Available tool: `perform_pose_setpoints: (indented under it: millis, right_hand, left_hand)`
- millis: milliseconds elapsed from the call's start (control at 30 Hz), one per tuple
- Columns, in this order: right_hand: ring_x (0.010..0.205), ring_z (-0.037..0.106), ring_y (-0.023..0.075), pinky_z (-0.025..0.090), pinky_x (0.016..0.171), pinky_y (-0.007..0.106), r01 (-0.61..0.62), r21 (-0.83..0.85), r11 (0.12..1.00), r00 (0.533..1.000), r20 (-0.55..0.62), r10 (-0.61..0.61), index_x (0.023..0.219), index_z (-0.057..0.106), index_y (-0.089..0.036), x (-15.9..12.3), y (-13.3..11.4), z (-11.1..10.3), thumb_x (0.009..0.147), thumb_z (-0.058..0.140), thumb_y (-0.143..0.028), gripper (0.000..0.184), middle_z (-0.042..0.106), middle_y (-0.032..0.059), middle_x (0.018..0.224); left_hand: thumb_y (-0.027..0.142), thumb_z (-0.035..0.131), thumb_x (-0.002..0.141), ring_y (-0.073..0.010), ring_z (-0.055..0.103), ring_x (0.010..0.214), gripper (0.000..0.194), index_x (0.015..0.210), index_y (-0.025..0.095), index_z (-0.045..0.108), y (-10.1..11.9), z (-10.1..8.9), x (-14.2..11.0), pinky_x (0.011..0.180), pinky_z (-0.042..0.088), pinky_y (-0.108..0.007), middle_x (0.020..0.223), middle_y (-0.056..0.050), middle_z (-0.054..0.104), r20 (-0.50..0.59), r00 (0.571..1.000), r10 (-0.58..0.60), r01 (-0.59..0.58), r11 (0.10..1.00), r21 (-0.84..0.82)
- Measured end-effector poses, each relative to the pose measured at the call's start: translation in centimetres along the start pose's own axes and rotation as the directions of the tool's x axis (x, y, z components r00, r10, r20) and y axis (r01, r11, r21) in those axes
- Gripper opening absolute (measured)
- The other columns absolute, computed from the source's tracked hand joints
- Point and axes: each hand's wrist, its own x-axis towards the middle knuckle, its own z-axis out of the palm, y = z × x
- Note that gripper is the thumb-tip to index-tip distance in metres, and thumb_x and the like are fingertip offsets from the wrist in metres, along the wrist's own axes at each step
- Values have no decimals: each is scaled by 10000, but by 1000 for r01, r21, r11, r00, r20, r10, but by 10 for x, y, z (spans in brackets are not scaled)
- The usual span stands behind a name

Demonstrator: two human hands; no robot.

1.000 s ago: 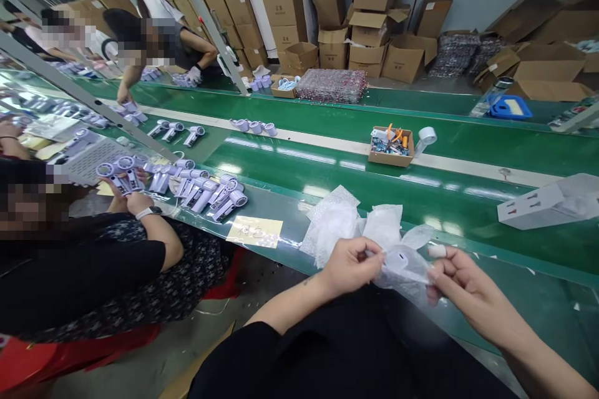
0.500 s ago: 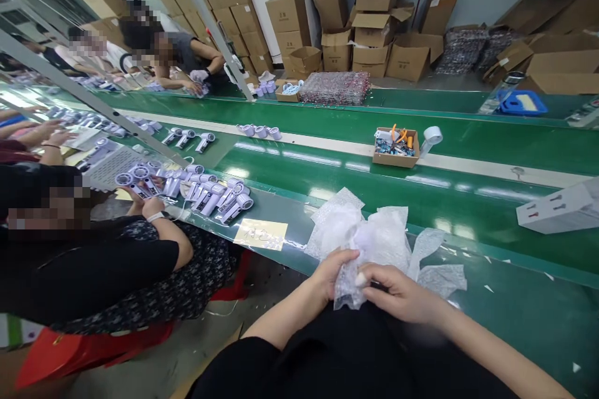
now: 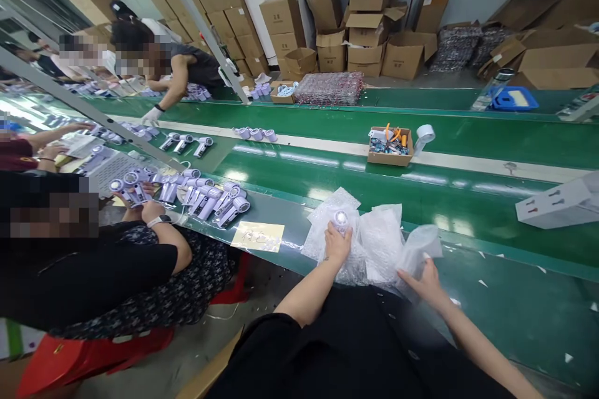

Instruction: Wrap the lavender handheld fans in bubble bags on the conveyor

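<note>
My left hand [image 3: 337, 245] is closed around a small lavender handheld fan [image 3: 340, 219], whose round head shows above the fingers while its handle is hidden. Hand and fan are over a bubble-wrap pouch [image 3: 311, 238] at the left of a small pile. At the right of that pile, my right hand [image 3: 427, 282] grips a translucent bubble-wrap bag [image 3: 421, 243] between thumb and fingers. Another white bubble-wrap pouch [image 3: 381, 240] lies between the two hands.
Lavender fans [image 3: 206, 196] are heaped left of a yellow handwritten paper [image 3: 257, 236]. A seated co-worker [image 3: 107, 262] is close on my left. Beyond are a tool box [image 3: 390, 146], a tape roll [image 3: 425, 133] and a white stand [image 3: 556, 199]. White scraps dot the right side.
My hands have parted: the left moved forward with the fan, the right moved right to a loose bag. Half a second ago both were on a wrapped fan. A co-worker across reached over the belt.
</note>
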Motion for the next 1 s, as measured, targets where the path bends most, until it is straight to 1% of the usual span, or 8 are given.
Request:
perform_pose_setpoints:
  millis: [167,333,400,500,600,767,933,1000]
  right_hand:
    - [1375,174,335,172,1091,514,258,-202,945,957,-78,-278,1378,219,-117,15,-30,17,744,515,-600,851,212,220,1457]
    - [1366,223,269,169,1103,463,517,-161,841,856,122,-503,1309,400,-203,13,-48,12,796,521,-500,605,293,121,1479]
    - [1338,284,288,186,1095,477,432,-46,901,897,125,-424,1254,468,-226,18,-48,12,706,605,-508,631,372,97,1443]
    - [1225,439,300,317,1031,456,174,138,975,984,24,-179,1237,460,-164,39,-41,11,658,573,-586,725,494,145,1321]
    - [1123,522,306,421,926,447,10,166,986,998,-59,0,1283,378,-117,72,-36,8,729,436,-632,759,531,183,1235]
    - [1111,521,360,382,956,474,-52,130,990,996,-65,61,1209,474,-128,109,-42,10,523,694,-434,783,573,183,1162]
    - [867,629,281,488,776,409,-27,158,987,997,-68,38,1154,531,-171,98,-26,-14,650,515,-302,521,662,98,958]
    - [877,625,275,495,759,394,-6,166,986,994,-111,25,1225,484,-167,89,-21,-30,689,464,-289,550,660,101,970]
  left_hand:
    - [430,567,802,-314,315,1323,755,1343,42,211,-5,-8,3,1063,262,-402,1339,-272,354,8,999,-37,37,999,-15]
    - [367,511,852,-303,376,1247,579,1304,58,327,-9,-28,-15,1020,313,-425,1252,-227,436,-97,986,135,-131,990,54]
    - [337,449,888,-292,444,1141,442,1260,100,414,0,-29,-28,970,350,-450,1140,-184,504,-148,909,391,-364,914,178]
    - [281,430,894,-274,474,1052,332,1210,208,506,23,-20,-45,911,374,-461,1055,-119,563,65,676,734,-707,622,336]
    - [283,460,877,-301,409,1160,327,1198,261,524,42,-3,-50,955,323,-512,1173,-86,557,316,530,787,-831,408,379]
    - [227,484,843,-306,346,1252,296,1132,219,543,50,10,-42,1030,220,-577,1169,-92,578,463,557,690,-826,402,395]
    - [318,495,850,-294,407,1217,219,1008,191,578,52,2,-41,1053,209,-578,1164,-119,570,363,632,685,-768,489,413]
    - [345,481,863,-287,414,1218,237,997,173,576,52,3,-44,1066,231,-538,1199,-140,545,322,622,713,-771,489,408]
